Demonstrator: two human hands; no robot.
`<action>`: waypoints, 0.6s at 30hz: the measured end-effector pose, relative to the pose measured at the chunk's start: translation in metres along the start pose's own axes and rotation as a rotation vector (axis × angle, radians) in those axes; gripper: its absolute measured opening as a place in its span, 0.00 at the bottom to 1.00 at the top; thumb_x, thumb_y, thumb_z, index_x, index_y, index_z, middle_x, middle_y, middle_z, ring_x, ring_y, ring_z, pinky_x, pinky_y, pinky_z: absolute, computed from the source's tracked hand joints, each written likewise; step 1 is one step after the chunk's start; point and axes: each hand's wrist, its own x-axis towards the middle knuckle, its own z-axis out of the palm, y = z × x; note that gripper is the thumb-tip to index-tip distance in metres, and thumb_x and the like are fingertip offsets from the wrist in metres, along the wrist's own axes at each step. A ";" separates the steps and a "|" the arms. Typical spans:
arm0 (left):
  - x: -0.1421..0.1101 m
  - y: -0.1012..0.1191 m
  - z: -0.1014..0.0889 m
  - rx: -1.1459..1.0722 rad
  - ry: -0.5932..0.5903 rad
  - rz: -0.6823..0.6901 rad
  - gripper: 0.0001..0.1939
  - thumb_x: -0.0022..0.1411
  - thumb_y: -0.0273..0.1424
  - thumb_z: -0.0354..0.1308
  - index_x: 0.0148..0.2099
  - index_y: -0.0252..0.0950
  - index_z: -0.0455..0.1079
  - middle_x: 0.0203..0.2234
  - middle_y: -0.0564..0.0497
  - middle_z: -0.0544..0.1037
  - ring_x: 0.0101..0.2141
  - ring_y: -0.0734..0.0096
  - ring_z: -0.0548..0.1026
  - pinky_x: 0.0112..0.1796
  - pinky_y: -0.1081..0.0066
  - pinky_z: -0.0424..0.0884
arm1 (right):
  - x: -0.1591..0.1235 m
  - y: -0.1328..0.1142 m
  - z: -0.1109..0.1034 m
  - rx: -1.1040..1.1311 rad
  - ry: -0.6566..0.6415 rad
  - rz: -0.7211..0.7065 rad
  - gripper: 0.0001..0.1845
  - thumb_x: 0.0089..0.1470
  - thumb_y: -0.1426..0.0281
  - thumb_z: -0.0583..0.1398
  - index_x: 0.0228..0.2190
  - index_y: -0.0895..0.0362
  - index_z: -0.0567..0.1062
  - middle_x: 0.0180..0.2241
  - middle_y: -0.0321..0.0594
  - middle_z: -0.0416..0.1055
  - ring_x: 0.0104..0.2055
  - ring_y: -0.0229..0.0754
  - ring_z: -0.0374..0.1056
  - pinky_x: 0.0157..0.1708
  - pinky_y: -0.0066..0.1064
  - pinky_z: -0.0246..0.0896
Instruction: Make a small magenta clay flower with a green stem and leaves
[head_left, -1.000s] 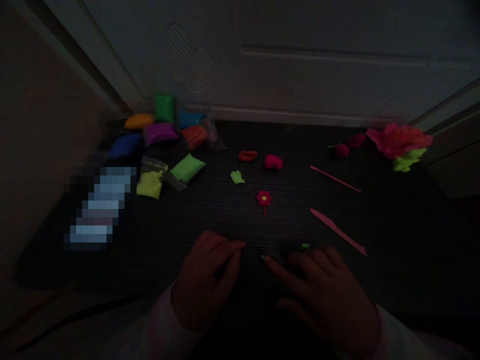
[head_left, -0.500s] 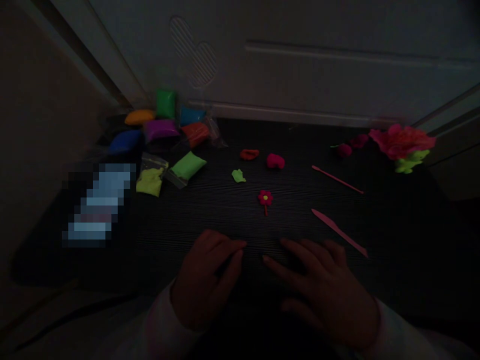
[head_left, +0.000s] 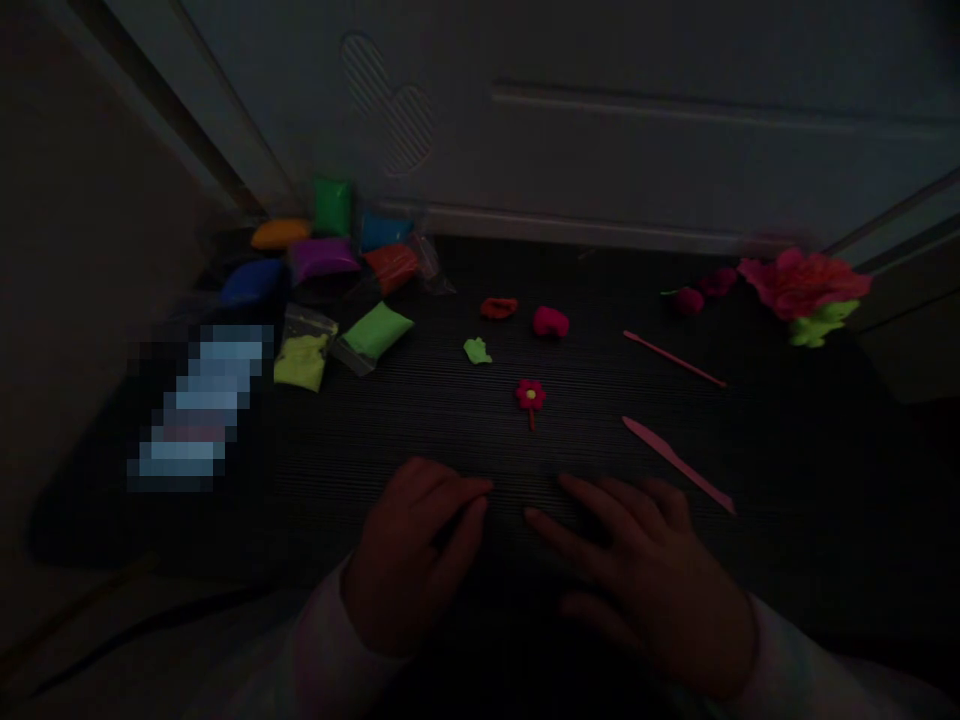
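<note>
My right hand [head_left: 645, 570] lies palm down on the dark tabletop [head_left: 360, 430] with its fingers spread. Any green clay under those fingers is hidden. To its left rests my left hand [head_left: 420, 555], fingers curled, thumb and index tips close together; whatever they may hold cannot be made out. Ahead of both hands lies a small pink clay flower [head_left: 531, 395] with a yellow centre and a reddish stem. A pink clay knife [head_left: 679, 465] lies to the right, beyond the right hand. Behind the flower are a light green clay scrap [head_left: 477, 351], a pink clay lump [head_left: 550, 322] and an orange-red clay piece [head_left: 499, 308].
At the back left are several bags of coloured clay, among them a green bag [head_left: 377, 333] and a purple one [head_left: 324, 259]. Left of them is a blurred-out bright object [head_left: 202, 410]. A thin pink stick [head_left: 675, 358] and a pink artificial flower [head_left: 802, 285] are at the right.
Green bits showing by the right fingertips a second ago are now out of sight. The right hand's fingers have stretched forward and spread. My left hand has hardly moved.
</note>
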 end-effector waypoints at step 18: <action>-0.001 0.001 0.001 0.010 0.001 -0.010 0.08 0.55 0.25 0.51 0.38 0.33 0.70 0.26 0.50 0.72 0.30 0.72 0.70 0.31 0.70 0.68 | -0.004 0.002 -0.001 0.057 0.033 0.029 0.26 0.50 0.58 0.53 0.51 0.48 0.60 0.48 0.46 0.62 0.44 0.48 0.58 0.41 0.42 0.46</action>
